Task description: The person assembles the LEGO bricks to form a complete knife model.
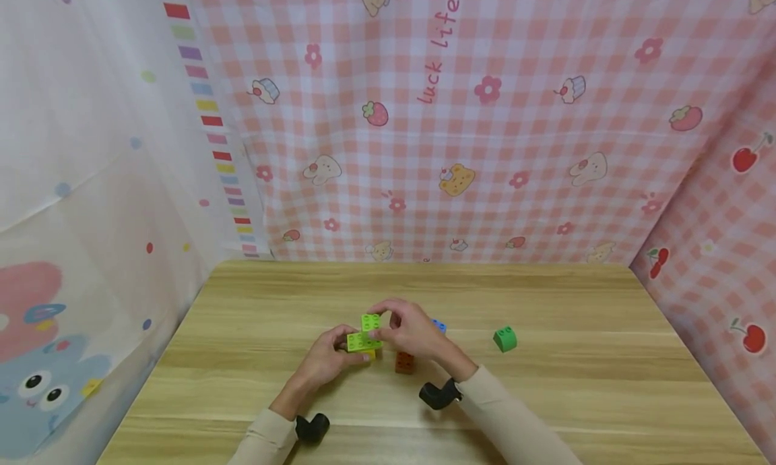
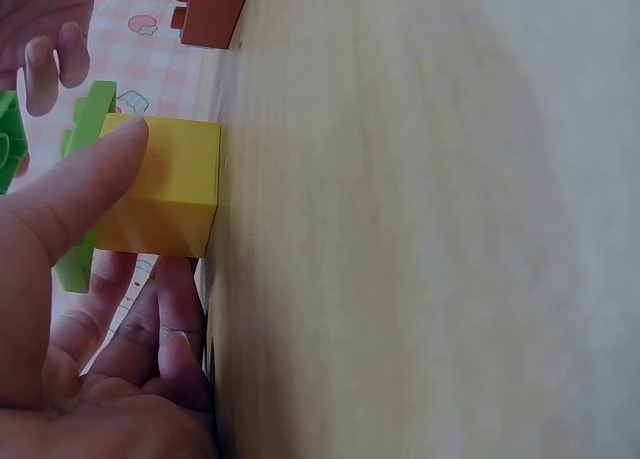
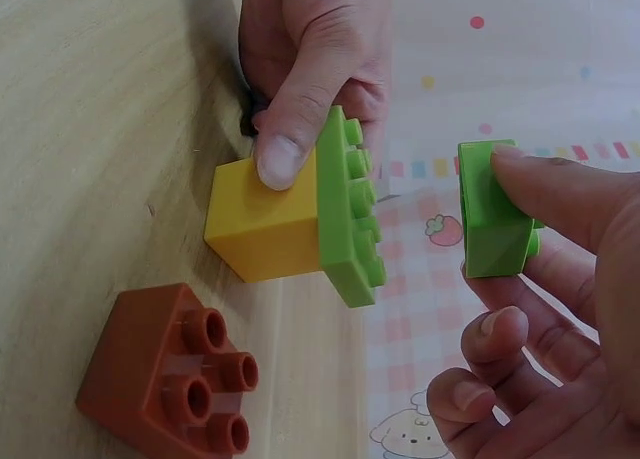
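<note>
My left hand [image 1: 327,357] grips a yellow block [image 3: 265,219], thumb on one side and fingers on the other. A flat light-green toy-brick plate [image 3: 345,214] sits studs up on that block, and the block stands on the table. My right hand [image 1: 415,329] pinches a small bright-green brick [image 3: 495,214] between thumb and fingers. In the right wrist view this brick is held above the plate, apart from it. A reddish-brown brick [image 3: 160,369] with studs on top stands on the table near both hands.
A green brick with a rounded side [image 1: 505,339] lies to the right on the wooden table [image 1: 582,397]. Behind my right hand, a blue brick [image 1: 439,326] is partly hidden. Patterned cloth [image 1: 424,135] hangs along the table's back edge. Black devices [image 1: 312,428] are on both wrists.
</note>
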`<state>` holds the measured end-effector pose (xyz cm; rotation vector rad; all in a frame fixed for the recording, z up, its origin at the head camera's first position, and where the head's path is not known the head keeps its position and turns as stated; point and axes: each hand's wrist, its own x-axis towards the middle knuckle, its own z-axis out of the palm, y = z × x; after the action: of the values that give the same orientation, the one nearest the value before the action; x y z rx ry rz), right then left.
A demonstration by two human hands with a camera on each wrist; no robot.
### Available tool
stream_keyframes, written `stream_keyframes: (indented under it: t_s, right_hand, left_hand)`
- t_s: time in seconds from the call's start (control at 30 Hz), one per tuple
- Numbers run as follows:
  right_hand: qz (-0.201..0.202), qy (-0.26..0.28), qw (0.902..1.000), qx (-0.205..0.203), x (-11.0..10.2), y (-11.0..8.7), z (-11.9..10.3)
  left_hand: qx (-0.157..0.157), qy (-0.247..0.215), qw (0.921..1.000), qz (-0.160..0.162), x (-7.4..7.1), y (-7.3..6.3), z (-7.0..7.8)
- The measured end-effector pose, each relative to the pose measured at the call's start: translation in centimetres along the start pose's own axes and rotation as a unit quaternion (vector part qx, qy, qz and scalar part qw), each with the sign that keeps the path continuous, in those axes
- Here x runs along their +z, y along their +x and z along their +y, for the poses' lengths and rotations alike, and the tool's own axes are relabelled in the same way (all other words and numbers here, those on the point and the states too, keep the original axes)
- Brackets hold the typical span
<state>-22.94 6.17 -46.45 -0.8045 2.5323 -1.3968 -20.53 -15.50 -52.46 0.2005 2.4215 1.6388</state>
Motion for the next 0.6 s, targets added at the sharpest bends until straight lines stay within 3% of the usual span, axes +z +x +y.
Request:
stream_keyframes:
  t_s: [0.6]
  right_hand:
    - [-0.018, -0.001, 0.9998, 0.009, 1.6, 0.7, 0.7]
  left_hand:
    - [0.004, -0.011, 0.9999, -0.003, 0.1, 0.0, 0.1]
